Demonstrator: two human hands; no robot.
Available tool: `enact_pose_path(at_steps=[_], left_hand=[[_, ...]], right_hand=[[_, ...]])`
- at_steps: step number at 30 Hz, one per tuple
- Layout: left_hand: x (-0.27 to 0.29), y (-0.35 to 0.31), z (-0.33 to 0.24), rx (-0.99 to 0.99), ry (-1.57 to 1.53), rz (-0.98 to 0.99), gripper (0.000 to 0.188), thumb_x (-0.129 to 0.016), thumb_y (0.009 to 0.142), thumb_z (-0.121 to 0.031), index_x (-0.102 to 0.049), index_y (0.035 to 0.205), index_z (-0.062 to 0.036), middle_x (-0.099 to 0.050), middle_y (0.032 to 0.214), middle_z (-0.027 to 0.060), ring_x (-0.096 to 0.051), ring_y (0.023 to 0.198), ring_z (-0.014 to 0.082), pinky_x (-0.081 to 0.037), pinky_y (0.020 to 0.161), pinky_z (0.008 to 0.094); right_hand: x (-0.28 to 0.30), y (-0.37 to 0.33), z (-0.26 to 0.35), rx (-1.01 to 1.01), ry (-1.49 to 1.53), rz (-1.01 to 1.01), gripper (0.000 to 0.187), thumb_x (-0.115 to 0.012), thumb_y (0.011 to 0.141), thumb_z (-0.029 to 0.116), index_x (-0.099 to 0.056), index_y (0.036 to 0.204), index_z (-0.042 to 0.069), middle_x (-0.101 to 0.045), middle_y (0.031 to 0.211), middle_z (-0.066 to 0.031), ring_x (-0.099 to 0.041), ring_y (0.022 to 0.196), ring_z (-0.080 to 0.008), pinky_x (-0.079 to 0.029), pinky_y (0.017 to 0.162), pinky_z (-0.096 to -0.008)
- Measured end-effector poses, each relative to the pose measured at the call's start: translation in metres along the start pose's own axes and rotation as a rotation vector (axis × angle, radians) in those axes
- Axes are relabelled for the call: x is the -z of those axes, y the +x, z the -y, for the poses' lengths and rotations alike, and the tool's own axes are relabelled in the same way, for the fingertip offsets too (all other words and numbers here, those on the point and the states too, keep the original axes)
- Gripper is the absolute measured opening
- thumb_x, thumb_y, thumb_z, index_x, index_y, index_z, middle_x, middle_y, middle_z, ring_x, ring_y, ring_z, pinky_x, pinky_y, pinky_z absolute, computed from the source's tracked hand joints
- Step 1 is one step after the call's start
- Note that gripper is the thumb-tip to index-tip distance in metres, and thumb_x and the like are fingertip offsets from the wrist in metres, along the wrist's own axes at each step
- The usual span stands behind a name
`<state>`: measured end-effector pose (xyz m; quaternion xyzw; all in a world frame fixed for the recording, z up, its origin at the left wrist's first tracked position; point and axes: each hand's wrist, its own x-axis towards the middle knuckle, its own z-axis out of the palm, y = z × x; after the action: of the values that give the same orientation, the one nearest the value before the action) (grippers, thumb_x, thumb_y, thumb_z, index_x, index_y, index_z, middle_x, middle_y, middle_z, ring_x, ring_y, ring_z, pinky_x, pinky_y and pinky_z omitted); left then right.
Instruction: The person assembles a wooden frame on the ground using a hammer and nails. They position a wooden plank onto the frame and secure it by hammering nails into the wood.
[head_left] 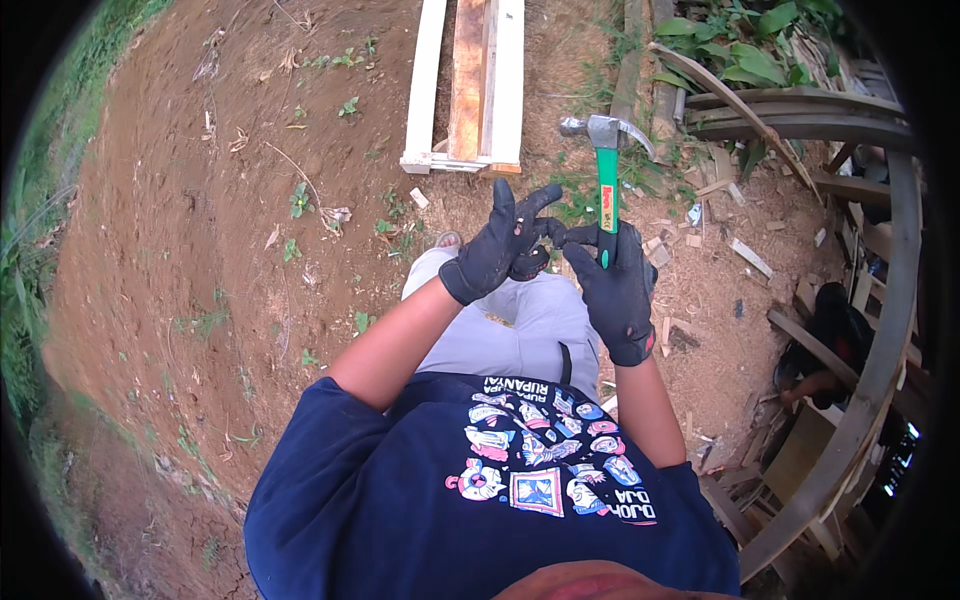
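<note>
My right hand (615,295), in a black work glove, is closed around the green handle of a claw hammer (607,185). The hammer stands head-up, its metal head pointing away from me. One gloved finger of that hand reaches left to the fingers of my left hand (500,245). Also in a black glove, my left hand is raised with its fingers apart, two stretched out and the others partly curled. Whether something small lies among those fingers I cannot make out. Beyond both hands is a long frame of white and bare wooden boards (467,90), its near end facing me.
Brown soil (200,250) with small weeds spreads to the left. Wood offcuts (750,258) and sawdust lie on the right. Curved grey planks (885,380) and stacked timber line the right edge, with another person's arm (810,385) partly visible behind them. Leafy plants (750,60) grow at the far right.
</note>
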<state>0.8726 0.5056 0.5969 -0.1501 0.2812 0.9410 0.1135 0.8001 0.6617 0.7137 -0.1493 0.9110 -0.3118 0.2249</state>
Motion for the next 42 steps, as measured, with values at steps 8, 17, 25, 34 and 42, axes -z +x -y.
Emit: enact_pose_path(at_steps=[8,17,25,34,42], left_hand=[[-0.063,-0.070,-0.049,-0.085,-0.037,0.020,0.119,-0.026,0.090,-0.096,-0.013,0.172,-0.0111,-0.063,0.113,0.0092,-0.045,0.060,0.0100,-0.030,0.050,0.0250],[-0.118,-0.082,-0.054,-0.287,0.138,-0.185,0.105,-0.023,0.100,-0.086,-0.017,0.171,-0.0094,-0.059,0.106,0.0021,-0.052,0.069,0.0070,-0.035,0.054,0.0221],[-0.125,-0.069,-0.047,-0.247,0.333,-0.152,0.103,-0.022,0.099,-0.087,-0.024,0.170,-0.0118,-0.058,0.108,-0.0002,-0.051,0.073,0.0069,-0.037,0.055,0.0222],[-0.118,-0.062,-0.046,-0.082,0.280,0.032,0.104,-0.023,0.098,-0.087,-0.022,0.170,-0.0124,-0.057,0.109,0.0017,-0.053,0.075,0.0085,-0.038,0.056,0.0230],[-0.118,-0.074,-0.046,-0.069,0.409,0.047,0.095,-0.017,0.105,-0.079,-0.021,0.169,-0.0089,-0.052,0.098,0.0019,-0.047,0.067,0.0097,-0.038,0.055,0.0264]], right_hand=[[0.040,-0.051,0.065,0.210,-0.017,-0.027,0.028,-0.082,0.091,0.024,-0.073,0.112,0.008,-0.069,0.103,-0.0098,-0.070,0.094,-0.0265,-0.053,0.078,-0.0428],[0.042,-0.051,0.094,0.170,0.113,0.069,0.032,-0.078,0.093,0.026,-0.075,0.121,0.011,-0.068,0.100,-0.0097,-0.071,0.084,-0.0253,-0.054,0.072,-0.0413],[0.058,-0.057,0.090,0.186,0.048,-0.036,0.031,-0.076,0.094,0.029,-0.074,0.119,0.009,-0.068,0.093,-0.0115,-0.072,0.081,-0.0302,-0.054,0.070,-0.0433],[0.068,-0.069,0.088,0.095,0.104,-0.099,0.032,-0.084,0.087,0.023,-0.062,0.102,0.006,-0.072,0.083,-0.0090,-0.073,0.075,-0.0239,-0.056,0.069,-0.0410],[0.058,-0.075,0.079,-0.092,0.205,-0.075,0.035,-0.087,0.083,0.025,-0.061,0.098,0.006,-0.070,0.074,-0.0042,-0.063,0.054,-0.0124,-0.049,0.051,-0.0315]])
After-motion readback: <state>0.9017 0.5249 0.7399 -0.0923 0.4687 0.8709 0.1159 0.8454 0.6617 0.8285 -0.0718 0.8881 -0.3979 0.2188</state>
